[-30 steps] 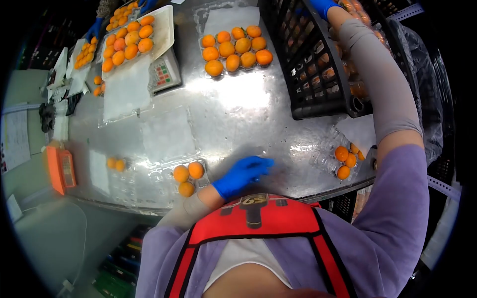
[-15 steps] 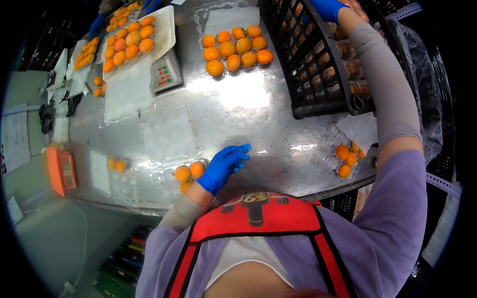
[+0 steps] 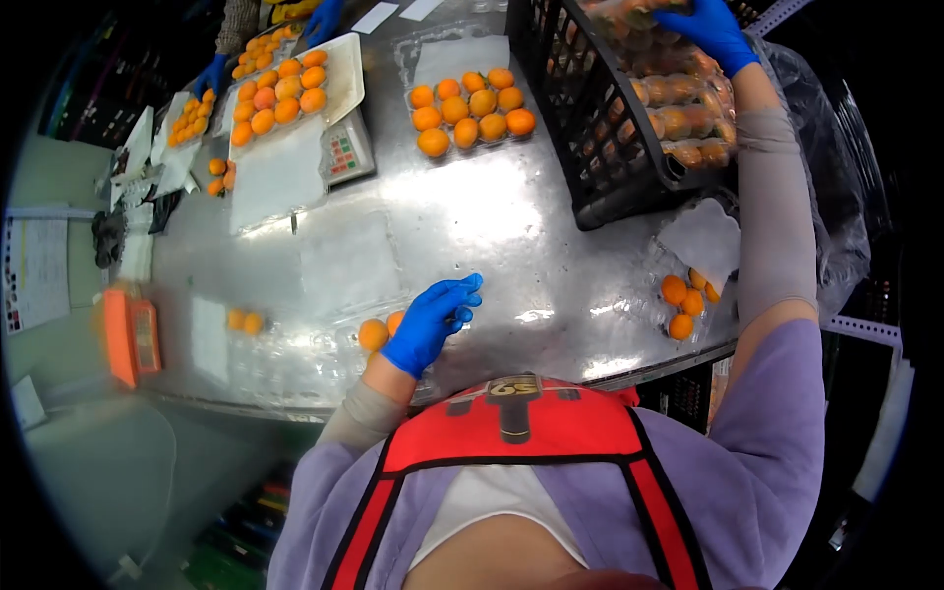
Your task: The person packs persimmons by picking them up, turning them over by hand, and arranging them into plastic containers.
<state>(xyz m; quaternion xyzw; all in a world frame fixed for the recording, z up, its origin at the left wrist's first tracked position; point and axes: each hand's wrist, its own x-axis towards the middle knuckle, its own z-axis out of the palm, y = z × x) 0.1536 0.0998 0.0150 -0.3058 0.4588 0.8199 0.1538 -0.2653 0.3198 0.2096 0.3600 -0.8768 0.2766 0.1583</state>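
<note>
My right hand (image 3: 710,34), in a blue glove, reaches into the black plastic crate (image 3: 629,128). Its fingers grip the end of a clear plastic pack of orange fruit (image 3: 629,14) at the top. More fruit packs (image 3: 680,123) lie stacked below it in the crate. My left hand (image 3: 430,323), also gloved in blue, hovers low over the metal table with fingers loosely bent and apart, holding nothing. Beside it is a clear tray with round orange fruit (image 3: 373,334), partly hidden by the hand.
A filled fruit tray (image 3: 472,113) sits at the back. Left of it, another fruit tray (image 3: 280,93) rests on a scale (image 3: 346,152). Loose fruit (image 3: 680,326) lies in a clear tray at right. A co-worker's gloved hands (image 3: 322,22) are at the far left. An orange device (image 3: 120,337) stands at left.
My right hand has moved right and slightly down within the crate, and the packs there show more fully. My left hand has shifted slightly left. The view has turned a little.
</note>
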